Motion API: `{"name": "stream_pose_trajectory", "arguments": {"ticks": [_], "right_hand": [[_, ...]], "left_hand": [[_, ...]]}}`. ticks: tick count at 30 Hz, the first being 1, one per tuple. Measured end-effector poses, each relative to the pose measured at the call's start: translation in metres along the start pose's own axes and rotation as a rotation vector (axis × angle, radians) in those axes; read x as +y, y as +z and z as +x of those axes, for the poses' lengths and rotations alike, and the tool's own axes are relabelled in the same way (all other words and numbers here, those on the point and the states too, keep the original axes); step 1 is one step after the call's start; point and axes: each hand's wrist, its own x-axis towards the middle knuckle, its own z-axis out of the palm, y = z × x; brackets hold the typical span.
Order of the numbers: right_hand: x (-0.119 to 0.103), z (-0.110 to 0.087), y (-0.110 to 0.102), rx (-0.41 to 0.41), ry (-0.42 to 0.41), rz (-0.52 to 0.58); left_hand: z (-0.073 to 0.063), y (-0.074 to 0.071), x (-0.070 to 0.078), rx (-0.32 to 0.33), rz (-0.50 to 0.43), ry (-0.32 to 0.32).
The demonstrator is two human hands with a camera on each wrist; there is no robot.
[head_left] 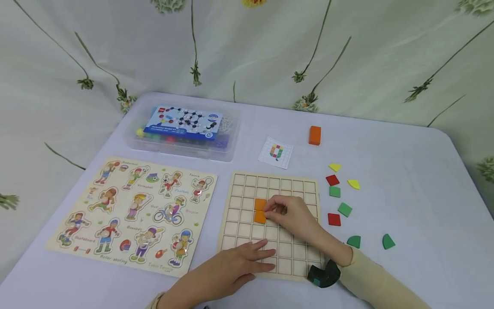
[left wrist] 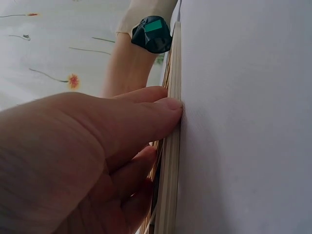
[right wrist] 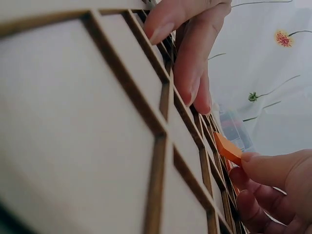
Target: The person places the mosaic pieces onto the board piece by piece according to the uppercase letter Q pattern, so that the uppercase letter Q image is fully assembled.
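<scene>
A wooden grid board (head_left: 284, 266) lies on the table, with two orange square tiles (head_left: 260, 203) one below the other in its left-middle cells. My right hand (head_left: 291, 214) pinches the lower orange tile (right wrist: 227, 148) between thumb and fingers; the right wrist view shows that tile tilted over the grid. My left hand (head_left: 235, 264) rests on the board's near left part with fingers spread and fairly straight. In the left wrist view its thumb touches the board's edge (left wrist: 170, 195).
Right of the board lie loose red tiles (head_left: 334, 219), green squares (head_left: 345, 209), green quarter-rounds (head_left: 388, 241) and yellow pieces (head_left: 353, 184). Behind it are a pattern card (head_left: 283, 161) and an orange block (head_left: 314, 135). A sports puzzle board (head_left: 127, 223) and a clear plastic box (head_left: 185, 148) are leftward.
</scene>
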Motion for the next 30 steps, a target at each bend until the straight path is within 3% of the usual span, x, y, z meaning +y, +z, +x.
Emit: {"name": "stream_pose_trajectory", "arguments": {"ticks": [10,14,18,22,26,30], "right_hand": [[0.0,0.0,0.002,0.001,-0.02,-0.082],[-0.004,0.0,-0.005,-0.036,-0.013,-0.053],[-0.01,-0.004,-0.034,-0.023,0.001,-0.008],[-0.005,-0.021,-0.079,0.059,0.023,0.009],[0.027,-0.057,-0.122,0.187,0.12,-0.012],[0.063,-0.095,-0.145,0.289,0.32,-0.083]], "left_hand": [[-0.001,0.001,0.001,0.001,0.0,-0.004],[0.0,0.0,0.0,0.003,-0.002,-0.001],[0.001,0.001,0.0,0.002,-0.006,-0.002],[0.001,0.001,0.0,0.009,-0.017,-0.004],[-0.001,0.0,0.0,0.017,-0.03,-0.01],[-0.001,0.0,-0.001,0.019,-0.043,-0.009]]}}
